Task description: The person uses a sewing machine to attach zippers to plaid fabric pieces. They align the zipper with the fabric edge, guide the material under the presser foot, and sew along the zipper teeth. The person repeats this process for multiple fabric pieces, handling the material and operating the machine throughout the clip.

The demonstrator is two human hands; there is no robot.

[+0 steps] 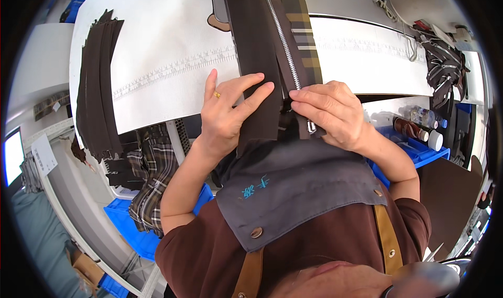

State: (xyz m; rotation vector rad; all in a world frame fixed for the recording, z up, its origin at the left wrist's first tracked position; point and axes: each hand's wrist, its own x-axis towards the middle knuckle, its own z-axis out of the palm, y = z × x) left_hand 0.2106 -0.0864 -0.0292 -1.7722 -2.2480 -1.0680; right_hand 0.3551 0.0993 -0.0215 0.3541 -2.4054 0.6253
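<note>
A long dark-brown fabric piece (pixel 255 52) hangs over the table's front edge toward me. Beside it runs a silver metal zipper (pixel 282 36) on dark tape, its slider (pixel 311 126) near the lower end. A strip of yellow-and-brown plaid cloth (pixel 303 23) borders the zipper on the right. My left hand (pixel 222 112), a gold ring on one finger, rests on the brown fabric with fingers spread and two fingertips pressing it. With fingertips and thumb together, my right hand (pixel 335 112) grips the zipper just above the slider. The thumb's underside contact is hidden.
On the white table (pixel 157 31), printed ruler markings run across. Stacked dark strips (pixel 99 83) drape off its left edge. Plaid cloth (pixel 154 177) hangs over a blue bin (pixel 133 224) below. At right, bottles (pixel 414 125) lie in a blue tray (pixel 432 154), near bundled zippers (pixel 444 67).
</note>
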